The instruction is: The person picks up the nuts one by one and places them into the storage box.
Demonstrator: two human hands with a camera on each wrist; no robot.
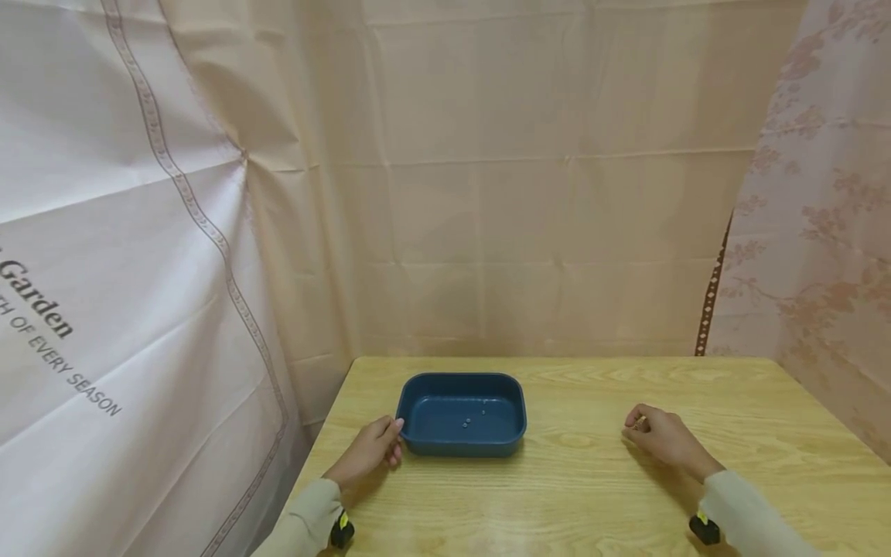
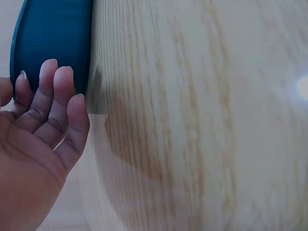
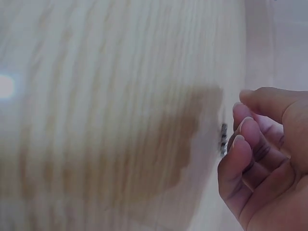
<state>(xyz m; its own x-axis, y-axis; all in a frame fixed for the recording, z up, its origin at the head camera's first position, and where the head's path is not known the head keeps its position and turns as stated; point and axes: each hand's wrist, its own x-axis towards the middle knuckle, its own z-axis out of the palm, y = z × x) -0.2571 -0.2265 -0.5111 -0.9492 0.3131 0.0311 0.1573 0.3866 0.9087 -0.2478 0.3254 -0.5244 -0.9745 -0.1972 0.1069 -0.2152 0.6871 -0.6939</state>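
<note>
A dark blue rectangular basin (image 1: pixel 462 449) stands on the wooden table, with a few tiny shiny ring-like pieces (image 1: pixel 466 423) on its floor. At its left end my left hand (image 1: pixel 376 445) pinches the rim, the thumb over the edge and the fingers against the outer wall (image 2: pixel 53 33). My right hand (image 1: pixel 661 437) is low over the table, well to the right of the basin, fingers bent and thumb close to the index fingertip. Just past those fingertips lie small dark metallic pieces (image 3: pixel 223 139) in a cluster. I cannot tell whether the fingertips hold one.
The light wooden table (image 1: pixel 571 495) extends in front of and between both hands. Beige cloth (image 1: pixel 522 193) hangs behind its far edge. Printed white cloth (image 1: pixel 139 309) hangs at the left and a floral one (image 1: pixel 835 271) at the right.
</note>
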